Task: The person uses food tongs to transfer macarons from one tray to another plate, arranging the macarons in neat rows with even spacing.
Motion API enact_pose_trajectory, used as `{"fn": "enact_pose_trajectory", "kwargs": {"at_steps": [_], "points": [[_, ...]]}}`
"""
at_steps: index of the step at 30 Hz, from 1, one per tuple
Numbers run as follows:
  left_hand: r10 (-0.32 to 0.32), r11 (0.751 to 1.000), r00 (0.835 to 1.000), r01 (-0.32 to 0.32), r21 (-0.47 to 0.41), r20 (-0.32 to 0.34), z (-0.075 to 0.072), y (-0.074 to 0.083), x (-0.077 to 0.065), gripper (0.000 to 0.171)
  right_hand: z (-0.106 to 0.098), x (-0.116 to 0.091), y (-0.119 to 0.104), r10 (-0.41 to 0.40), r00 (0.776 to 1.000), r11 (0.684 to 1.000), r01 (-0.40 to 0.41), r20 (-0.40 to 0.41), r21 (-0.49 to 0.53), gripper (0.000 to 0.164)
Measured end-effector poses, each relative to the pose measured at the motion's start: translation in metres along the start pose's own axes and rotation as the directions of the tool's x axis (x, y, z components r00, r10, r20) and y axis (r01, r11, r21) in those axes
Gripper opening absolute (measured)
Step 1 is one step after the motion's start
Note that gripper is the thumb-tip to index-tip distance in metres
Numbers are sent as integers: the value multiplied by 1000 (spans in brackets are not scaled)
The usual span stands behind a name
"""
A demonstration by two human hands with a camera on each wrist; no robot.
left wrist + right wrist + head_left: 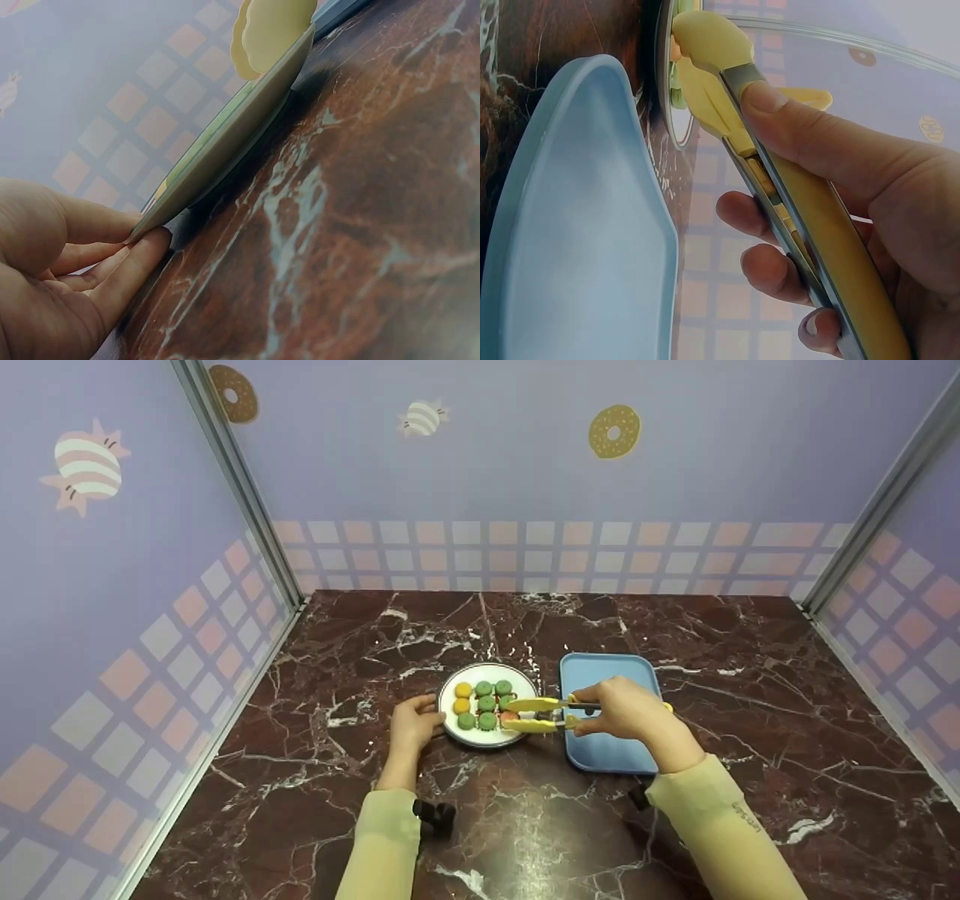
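Observation:
A round white plate (526, 688) with a dark rim line holds rows of small round pieces, like cookies: several green pieces (486, 703), two yellow pieces (463, 690) and an orange-red piece (508, 716) at the right. My left hand (411, 725) pinches the plate's left edge, thumb above and fingers below in the left wrist view. Yellow-tipped tongs (534, 705) are gripped in my right hand (628, 711), thumb on one arm and fingers round the other. Their tips reach over the plate, about the orange-red piece; whether they squeeze it cannot be told.
A blue rectangular tray (611, 754) lies right of the plate, under my right hand; the part of it seen in the right wrist view is bare. White specks dot the dark marble tabletop (510, 825) behind the plate. Patterned walls (517, 457) enclose the back and sides.

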State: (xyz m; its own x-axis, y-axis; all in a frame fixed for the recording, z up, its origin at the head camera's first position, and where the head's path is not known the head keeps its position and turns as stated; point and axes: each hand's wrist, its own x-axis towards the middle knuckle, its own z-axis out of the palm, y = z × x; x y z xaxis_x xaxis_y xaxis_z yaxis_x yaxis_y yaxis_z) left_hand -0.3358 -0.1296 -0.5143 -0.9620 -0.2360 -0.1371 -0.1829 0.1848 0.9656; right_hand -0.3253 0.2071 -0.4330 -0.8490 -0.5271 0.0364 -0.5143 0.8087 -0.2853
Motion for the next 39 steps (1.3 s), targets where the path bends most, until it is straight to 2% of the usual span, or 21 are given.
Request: {"fn": "enact_pose_trajectory", "kwargs": {"at_steps": [9,15,20,26,30,34,39], "points": [[-7,999,1000,7,-33,4,2,1,2,49,-1,-2,2,8,1000,1000,-8,-8,1,46],[-4,1000,1000,5,-20,7,3,1,2,48,2,-9,6,2,998,1000,0,-55,30,51],[-7,1000,1000,7,-13,13,4,0,1,46,5,-22,14,-6,994,998,13,-113,61,55],[-16,1000,1000,16,-21,15,0,-2,0,47,5,-45,27,58,986,995,-44,-157,88,75],[-15,999,1000,16,-35,16,-1,-1,-1,48,3,-61,39,128,974,988,-109,-189,110,89],[-15,999,1000,15,-30,16,0,0,-1,47,-2,-76,53,192,956,977,-165,-223,133,92],[-15,1000,1000,16,-25,14,0,0,0,48,-9,-92,72,302,911,949,-258,-282,182,99]]}}
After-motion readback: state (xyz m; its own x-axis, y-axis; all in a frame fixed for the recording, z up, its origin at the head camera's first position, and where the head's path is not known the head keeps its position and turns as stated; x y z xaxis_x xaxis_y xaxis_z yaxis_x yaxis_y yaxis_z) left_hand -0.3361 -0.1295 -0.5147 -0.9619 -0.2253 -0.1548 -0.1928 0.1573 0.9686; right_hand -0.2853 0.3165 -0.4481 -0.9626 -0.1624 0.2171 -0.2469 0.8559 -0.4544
